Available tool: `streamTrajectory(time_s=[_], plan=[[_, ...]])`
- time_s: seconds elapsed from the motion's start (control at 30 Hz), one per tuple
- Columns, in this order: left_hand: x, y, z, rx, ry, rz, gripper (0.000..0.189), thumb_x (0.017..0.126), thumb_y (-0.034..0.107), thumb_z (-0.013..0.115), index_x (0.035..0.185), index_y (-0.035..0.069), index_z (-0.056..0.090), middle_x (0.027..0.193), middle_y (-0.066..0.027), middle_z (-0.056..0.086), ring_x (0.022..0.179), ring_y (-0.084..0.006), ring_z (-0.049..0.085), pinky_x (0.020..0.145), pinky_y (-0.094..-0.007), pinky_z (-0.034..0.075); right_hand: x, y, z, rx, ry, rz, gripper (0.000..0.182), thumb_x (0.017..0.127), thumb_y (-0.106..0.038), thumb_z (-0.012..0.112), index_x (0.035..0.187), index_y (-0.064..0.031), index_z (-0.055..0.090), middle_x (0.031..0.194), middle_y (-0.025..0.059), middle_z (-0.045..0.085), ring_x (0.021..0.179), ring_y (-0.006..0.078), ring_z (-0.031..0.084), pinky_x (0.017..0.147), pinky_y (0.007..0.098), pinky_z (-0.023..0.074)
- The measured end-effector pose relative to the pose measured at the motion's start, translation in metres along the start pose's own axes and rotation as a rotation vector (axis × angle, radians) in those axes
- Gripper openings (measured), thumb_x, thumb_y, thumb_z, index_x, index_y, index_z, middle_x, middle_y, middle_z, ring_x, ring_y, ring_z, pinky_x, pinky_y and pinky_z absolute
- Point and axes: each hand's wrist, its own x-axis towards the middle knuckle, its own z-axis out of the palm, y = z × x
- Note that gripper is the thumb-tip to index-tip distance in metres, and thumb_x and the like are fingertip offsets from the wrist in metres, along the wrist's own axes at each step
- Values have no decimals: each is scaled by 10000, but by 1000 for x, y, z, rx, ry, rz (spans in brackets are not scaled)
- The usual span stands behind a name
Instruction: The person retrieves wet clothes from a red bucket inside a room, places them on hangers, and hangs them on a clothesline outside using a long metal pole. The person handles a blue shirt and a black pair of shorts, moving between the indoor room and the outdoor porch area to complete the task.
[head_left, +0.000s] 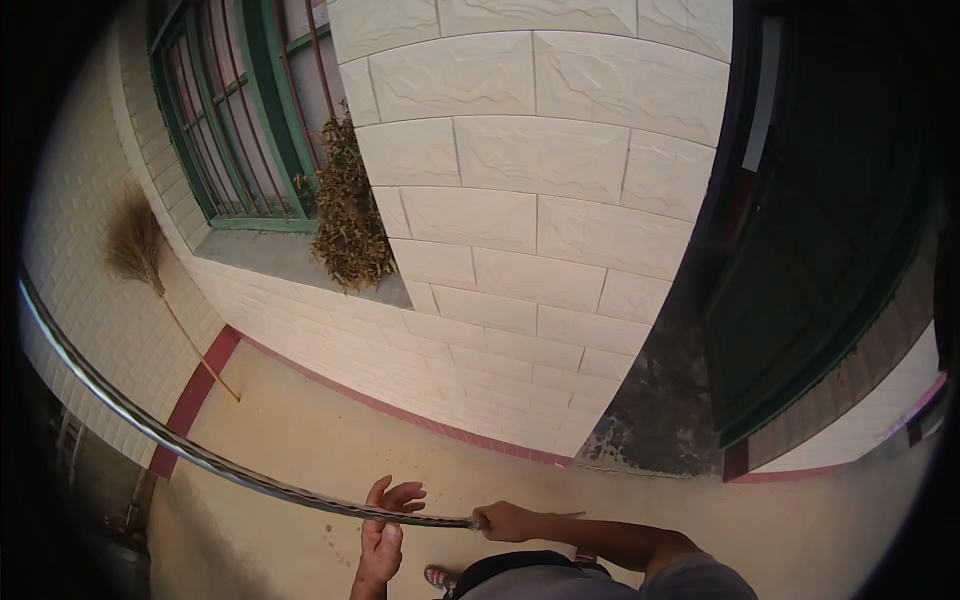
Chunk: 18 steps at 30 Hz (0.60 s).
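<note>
A long, shiny metal pole (217, 466) with a twisted-looking surface slants across the view from the far left edge to my hands; the wide lens makes it look bent. My right hand (504, 520) is closed round its near end. Beyond my right wrist sticks out a thin strip (576, 514), whose kind I cannot make out. My left hand (384, 536) has its fingers spread, and the pole crosses in front of its palm, between fingers and thumb. Whether palm and pole touch is unclear.
Head-up against the left tiled wall leans a straw broom (139, 244). Dried plants (346, 210) stand on the window sill (255, 253), beside a barred green window (225, 112). A tiled wall corner (532, 240) juts out ahead, left of a dark doorway (667, 397). My sandalled foot (439, 576) is below.
</note>
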Motion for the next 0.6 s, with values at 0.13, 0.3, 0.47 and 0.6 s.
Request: streamTrajectory(time_s=[0.13,0.3,0.47,0.6], plan=[[41,-30,145,-97,-319,-181,426,894,66,506,1300,40,382,1066,-170,599,1033,-243,567,939,-391,419,-126,61,-74,32,255,147,130,703,-30,552,830,-28,524,739,160,568,734,343,569,655,426,426],[132,-39,284,99,-718,-164,435,873,20,530,1283,26,387,1099,-128,595,1028,-188,551,891,-318,421,-239,92,-170,-26,653,194,181,701,-17,557,881,-27,555,789,183,572,790,354,569,684,415,443],[202,-68,403,104,-742,-122,453,894,24,501,1316,19,334,1173,-116,547,1071,-170,513,905,-300,406,-289,146,-266,-179,885,413,317,687,-21,572,1000,-44,611,972,208,616,959,364,574,814,415,457],[264,-109,465,149,-782,-108,393,893,-20,464,1275,4,375,1151,-123,554,1081,-165,515,940,-296,394,-307,183,-347,-120,911,454,301,695,-17,577,991,-52,621,966,201,624,932,363,591,800,414,469]])
